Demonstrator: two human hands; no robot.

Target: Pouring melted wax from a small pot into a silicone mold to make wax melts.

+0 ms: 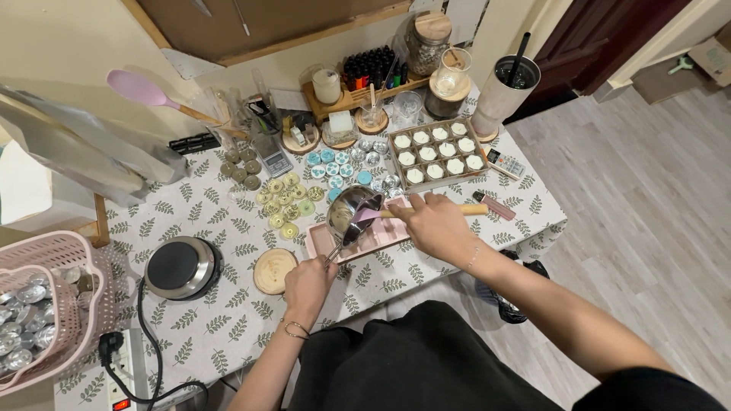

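A small digital scale (272,158) with a grey screen lies at the back of the counter (228,304), left of the teal tealights. A white remote-like device (505,164) with coloured buttons rests near the counter's right edge. A cardboard box (712,57) sits on the floor at far right. A white label is on the glass jar (327,85).
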